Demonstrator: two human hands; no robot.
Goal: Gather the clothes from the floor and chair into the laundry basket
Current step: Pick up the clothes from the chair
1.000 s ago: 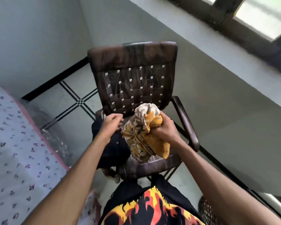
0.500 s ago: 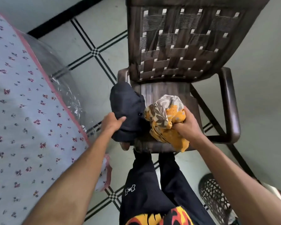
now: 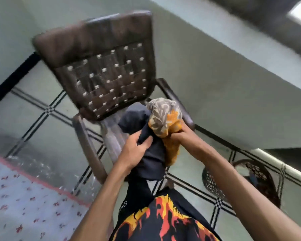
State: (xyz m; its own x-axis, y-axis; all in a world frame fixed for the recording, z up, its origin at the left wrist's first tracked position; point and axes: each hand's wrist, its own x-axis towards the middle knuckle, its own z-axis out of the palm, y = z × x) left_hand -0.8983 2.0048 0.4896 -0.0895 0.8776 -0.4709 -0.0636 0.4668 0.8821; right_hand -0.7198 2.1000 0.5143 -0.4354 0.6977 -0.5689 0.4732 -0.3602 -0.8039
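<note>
A brown woven chair [image 3: 102, 70] stands in the middle of the view, its seat mostly bare. My left hand [image 3: 134, 150] grips a dark navy garment [image 3: 149, 153] lifted off the seat's front. My right hand [image 3: 179, 134] holds a bunched yellow and grey patterned cloth [image 3: 163, 117] right beside the navy one, so the two bundles touch. The dark woven laundry basket [image 3: 214, 185] sits on the floor at the lower right, below my right forearm, with something inside that I cannot make out.
A bed with a flowered sheet [image 3: 16, 202] and clear plastic at its edge fills the lower left. A grey wall runs behind the chair and to the right. A white pipe [image 3: 285, 167] lies along the floor behind the basket.
My left hand has closed on the navy garment and lifted it off the seat toward the patterned cloth. Both hands have come together, and the view has swung so the basket shows more.
</note>
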